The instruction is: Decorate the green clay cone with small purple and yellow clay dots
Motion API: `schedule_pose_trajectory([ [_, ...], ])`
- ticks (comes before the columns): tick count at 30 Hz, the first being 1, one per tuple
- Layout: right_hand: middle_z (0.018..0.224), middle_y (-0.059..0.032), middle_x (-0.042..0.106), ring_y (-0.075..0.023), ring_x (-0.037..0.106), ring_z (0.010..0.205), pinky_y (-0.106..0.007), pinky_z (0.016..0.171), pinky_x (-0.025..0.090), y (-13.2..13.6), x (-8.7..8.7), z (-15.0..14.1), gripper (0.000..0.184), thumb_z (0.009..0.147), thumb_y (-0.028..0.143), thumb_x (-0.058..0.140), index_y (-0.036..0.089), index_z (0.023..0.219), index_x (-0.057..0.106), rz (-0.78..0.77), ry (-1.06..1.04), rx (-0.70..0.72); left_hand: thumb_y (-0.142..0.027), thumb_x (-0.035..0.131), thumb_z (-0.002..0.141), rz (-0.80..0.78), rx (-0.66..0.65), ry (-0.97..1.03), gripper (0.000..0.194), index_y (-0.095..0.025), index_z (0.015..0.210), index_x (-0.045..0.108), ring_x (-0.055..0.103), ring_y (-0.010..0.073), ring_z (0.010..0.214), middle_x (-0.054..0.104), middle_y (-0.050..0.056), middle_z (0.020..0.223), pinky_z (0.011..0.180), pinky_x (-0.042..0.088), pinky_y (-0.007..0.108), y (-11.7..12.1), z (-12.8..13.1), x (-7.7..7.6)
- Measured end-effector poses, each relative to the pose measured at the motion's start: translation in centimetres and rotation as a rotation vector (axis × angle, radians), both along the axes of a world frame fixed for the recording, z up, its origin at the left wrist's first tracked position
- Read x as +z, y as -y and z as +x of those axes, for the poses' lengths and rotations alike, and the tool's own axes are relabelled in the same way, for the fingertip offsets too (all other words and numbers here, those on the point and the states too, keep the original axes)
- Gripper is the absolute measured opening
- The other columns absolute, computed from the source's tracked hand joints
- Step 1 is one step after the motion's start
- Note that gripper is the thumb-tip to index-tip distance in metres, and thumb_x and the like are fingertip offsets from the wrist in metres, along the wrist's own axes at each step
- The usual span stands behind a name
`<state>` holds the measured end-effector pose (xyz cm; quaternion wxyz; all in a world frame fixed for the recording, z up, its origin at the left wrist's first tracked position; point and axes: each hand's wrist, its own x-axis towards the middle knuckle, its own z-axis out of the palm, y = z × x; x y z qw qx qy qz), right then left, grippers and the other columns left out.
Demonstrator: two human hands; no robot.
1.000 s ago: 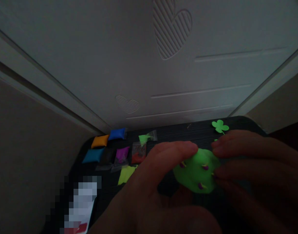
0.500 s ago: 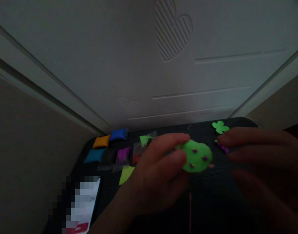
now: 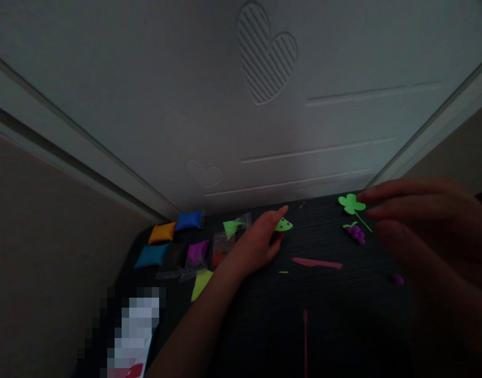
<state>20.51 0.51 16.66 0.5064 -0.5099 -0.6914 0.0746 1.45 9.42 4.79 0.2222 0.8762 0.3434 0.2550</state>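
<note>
At the far middle of the dark table, my left hand (image 3: 260, 239) has its fingers around a green clay piece (image 3: 284, 225) dotted with small purple bits; much of the piece is hidden behind the hand. My right hand (image 3: 433, 236) hovers over the right side, fingers stretched and thumb apart, nothing visible in it. Close to its fingertips lie a green clay clover (image 3: 351, 203) with a thin stem and a purple clay grape bunch (image 3: 356, 234) with green leaves. A purple clay lump (image 3: 397, 279) sits below the right hand's thumb.
A pink plastic knife (image 3: 317, 263), a pink thin tool (image 3: 305, 336) and a yellowish clay strip (image 3: 283, 272) lie mid-table. Bagged clay packets, including blue (image 3: 189, 220), orange (image 3: 163, 232) and purple (image 3: 197, 253), stand left. A phone (image 3: 136, 331) lies front left; a white panel (image 3: 209, 94) rises behind.
My left hand has carried the green dotted piece away from me, down to the far part of the table. My right hand has come off the piece and drawn back to the right.
</note>
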Motion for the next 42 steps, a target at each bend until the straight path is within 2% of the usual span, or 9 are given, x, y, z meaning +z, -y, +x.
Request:
schedule_pose_trajectory([
  [11, 0.098, -0.002, 0.057, -0.0172, 0.056, 0.089, -0.033, 0.077, 0.047, -0.5, 0.2, 0.5, 0.013, 0.078, 0.016, 0.053, 0.023, 0.087, 0.06, -0.008, -0.022, -0.033, -0.011, 0.048, 0.077, -0.017, 0.026, -0.06, 0.063, -0.024, 0.134, 0.023, 0.042, 0.0215, 0.114, 0.045, 0.007, 0.124, 0.098, 0.034, 0.043, -0.4, 0.4, -2.3],
  [19, 0.097, -0.0019, 0.058, -0.0168, 0.055, 0.093, -0.031, 0.078, 0.046, -0.2, 0.4, 0.8, 0.014, 0.078, 0.016, 0.052, 0.023, 0.088, 0.06, 0.008, 0.02, -0.028, -0.011, 0.05, 0.076, -0.056, 0.065, -0.003, 0.065, -0.025, 0.133, 0.023, 0.043, 0.0187, 0.114, 0.043, 0.007, 0.126, 0.098, 0.034, 0.038, -0.4, 0.5, -2.4],
  [24, 0.093, -0.0003, 0.058, -0.0142, 0.056, 0.088, -0.028, 0.075, 0.044, -2.2, -1.1, 0.6, 0.01, 0.078, 0.02, 0.055, 0.022, 0.087, 0.058, -0.03, 0.0, 0.006, -0.017, 0.055, 0.075, -0.059, 0.156, 0.089, 0.074, -0.025, 0.135, 0.012, 0.046, 0.02, 0.11, 0.045, 0.009, 0.122, 0.095, 0.037, 0.042, -0.5, -0.1, -1.2],
  [26, 0.086, 0.0002, 0.059, -0.0136, 0.056, 0.081, -0.028, 0.071, 0.043, -3.5, -2.2, 0.3, 0.008, 0.08, 0.026, 0.053, 0.022, 0.086, 0.057, -0.174, 0.019, -0.005, -0.021, 0.057, 0.074, -0.05, 0.203, 0.179, 0.077, -0.025, 0.135, 0.01, 0.047, 0.0196, 0.107, 0.045, 0.009, 0.119, 0.093, 0.038, 0.042, -0.4, -0.4, -0.1],
  [28, 0.081, -0.0006, 0.06, -0.0146, 0.057, 0.075, -0.029, 0.066, 0.044, -4.5, -3.3, -0.4, 0.015, 0.082, 0.034, 0.05, 0.021, 0.085, 0.056, -0.363, 0.062, 0.028, -0.021, 0.061, 0.071, -0.035, 0.251, 0.303, 0.081, -0.026, 0.135, 0.011, 0.048, 0.019, 0.105, 0.045, 0.008, 0.118, 0.093, 0.039, 0.04, -0.1, -0.6, 1.0],
  [30, 0.083, -0.003, 0.061, -0.0164, 0.058, 0.076, -0.031, 0.065, 0.046, -5.1, -4.2, -1.3, 0.022, 0.082, 0.039, 0.048, 0.02, 0.09, 0.054, -0.5, 0.057, 0.095, -0.02, 0.064, 0.069, -0.03, 0.29, 0.404, 0.084, -0.027, 0.135, 0.013, 0.049, 0.0191, 0.105, 0.045, 0.007, 0.116, 0.092, 0.04, 0.039, 0.4, -0.6, 1.9],
  [32, 0.088, -0.0051, 0.061, -0.0174, 0.059, 0.079, -0.033, 0.067, 0.047, -5.2, -4.8, -2.3, 0.028, 0.081, 0.042, 0.048, 0.02, 0.097, 0.05, -0.57, 0.009, 0.148, -0.02, 0.065, 0.068, -0.045, 0.314, 0.461, 0.085, -0.029, 0.134, 0.014, 0.049, 0.0194, 0.105, 0.046, 0.007, 0.115, 0.091, 0.041, 0.039, 0.9, -0.5, 2.7],
  [37, 0.094, -0.0051, 0.061, -0.017, 0.06, 0.083, -0.033, 0.07, 0.05, -4.5, -5.1, -4.0, 0.027, 0.079, 0.037, 0.052, 0.021, 0.1, 0.045, -0.624, -0.113, 0.217, -0.018, 0.064, 0.07, -0.117, 0.304, 0.5, 0.083, -0.03, 0.134, 0.013, 0.05, 0.0185, 0.105, 0.046, 0.007, 0.114, 0.092, 0.041, 0.037, 2.0, 0.0, 3.5],
  [42, 0.089, -0.0033, 0.061, -0.0151, 0.06, 0.081, -0.033, 0.074, 0.049, -4.8, -5.4, -4.0, 0.019, 0.078, 0.027, 0.053, 0.019, 0.094, 0.046, -0.569, -0.165, 0.229, -0.014, 0.065, 0.068, -0.132, 0.29, 0.495, 0.083, -0.03, 0.134, 0.017, 0.049, 0.0187, 0.105, 0.045, 0.006, 0.115, 0.092, 0.041, 0.037, 2.5, 0.5, 3.7],
])
